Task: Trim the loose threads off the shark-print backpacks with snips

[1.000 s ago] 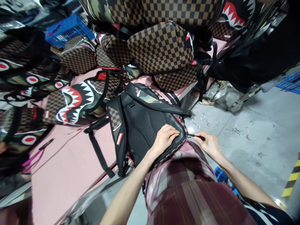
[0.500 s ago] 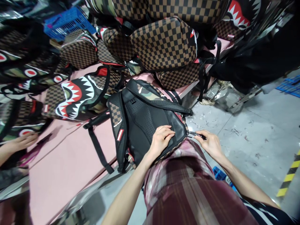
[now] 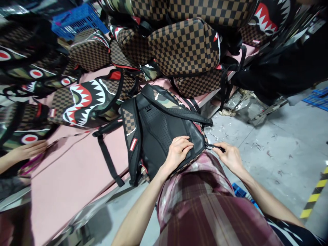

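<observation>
the black mesh-backed checkered backpack is lain face down at the pink table's near edge, pressed by the flat, open left hand; its black zipper pull, just rightward, is pinched by the right hand.

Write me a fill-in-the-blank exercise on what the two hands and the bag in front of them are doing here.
1. The left hand rests flat on the ____ back panel of the backpack.
2. The right hand pinches a thin black ____ at the bag's corner.
3. The backpack lies on a ____ tabletop.
4. Another person's hand shows at the ____ edge of the picture.

Missing words: black; zipper pull; pink; left
</observation>
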`<action>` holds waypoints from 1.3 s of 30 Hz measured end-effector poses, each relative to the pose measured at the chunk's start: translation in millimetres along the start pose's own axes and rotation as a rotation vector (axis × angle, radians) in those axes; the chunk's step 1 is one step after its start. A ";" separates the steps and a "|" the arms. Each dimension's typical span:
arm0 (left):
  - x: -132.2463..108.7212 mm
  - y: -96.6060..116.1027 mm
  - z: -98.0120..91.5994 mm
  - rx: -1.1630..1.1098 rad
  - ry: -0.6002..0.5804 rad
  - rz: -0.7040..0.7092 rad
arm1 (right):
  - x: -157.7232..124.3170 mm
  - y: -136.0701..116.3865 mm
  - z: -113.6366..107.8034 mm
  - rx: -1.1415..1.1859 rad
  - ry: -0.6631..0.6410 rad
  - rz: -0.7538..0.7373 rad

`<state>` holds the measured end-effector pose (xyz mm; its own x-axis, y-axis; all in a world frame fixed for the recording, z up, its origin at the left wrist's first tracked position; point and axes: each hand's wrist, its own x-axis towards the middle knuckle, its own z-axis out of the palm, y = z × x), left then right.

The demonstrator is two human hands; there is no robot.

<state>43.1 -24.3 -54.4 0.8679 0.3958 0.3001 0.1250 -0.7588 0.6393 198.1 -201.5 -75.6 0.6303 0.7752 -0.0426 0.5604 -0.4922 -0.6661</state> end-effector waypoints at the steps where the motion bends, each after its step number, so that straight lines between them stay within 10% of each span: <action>1: 0.0 0.1 0.0 0.001 0.000 -0.001 | 0.0 -1.0 -0.8 -0.023 -0.002 -0.004; 9: -0.5 0.0 2.3 0.024 0.008 0.018 | -1.2 -24.6 -13.0 -0.303 -0.032 -0.052; 15: -2.3 -2.0 2.8 -0.009 0.018 0.004 | 3.0 -9.2 -5.4 0.111 -0.086 0.225; 21: -0.6 0.5 -1.6 -0.088 0.039 -0.063 | 0.7 -9.4 -4.2 0.015 -0.090 0.167; 32: -120.0 -39.1 -75.4 -0.281 0.617 -0.966 | 13.3 9.5 16.8 0.506 -0.033 0.169; 39: -109.0 -60.2 -105.7 -0.975 0.893 -1.085 | 38.9 -21.3 28.3 0.495 0.052 0.014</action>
<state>-109.8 32.9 -50.8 0.0292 0.8797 -0.4746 -0.1800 0.4717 0.8632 195.5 -149.7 -84.1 0.6691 0.7427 -0.0254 0.2374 -0.2460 -0.9398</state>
